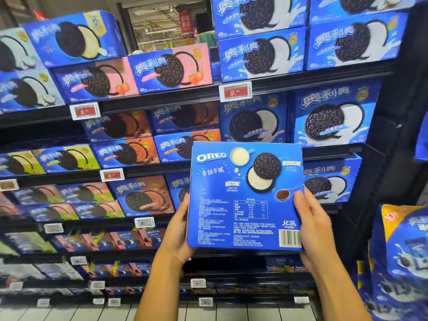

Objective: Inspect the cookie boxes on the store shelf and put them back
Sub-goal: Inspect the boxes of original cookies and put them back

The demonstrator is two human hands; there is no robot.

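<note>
From the head camera, a blue Oreo box (245, 195) is held up in front of the store shelf (162, 96), its back panel turned toward the viewer so that the nutrition table, the blocks of small print and the barcode at the lower right corner can be read; that, I judge, is the inspection step of the task, with the return to the shelf not yet done. The left hand (178, 230) grips the box's left edge low down, thumb along the near side and the fingers hidden behind the box, while the right hand (312, 225) grips the right edge, its thumb lying on the back panel beside the barcode and the other fingers wrapped behind. Holding by the two side edges keeps the printed area mostly uncovered and the box upright and steady. The box hangs near the viewer, in front of the middle shelves, covering part of a row of chocolate-flavour boxes (141, 195) to the left and sitting just left of a classic white-cream box (331, 179) on the same level. Higher up stand strawberry boxes (171, 68) with pink panels and more classic boxes at the far right, all faced outward with red price tags (235, 91) clipped to the shelf edges. A large blue multipack (400, 251) hangs at the near right.
</note>
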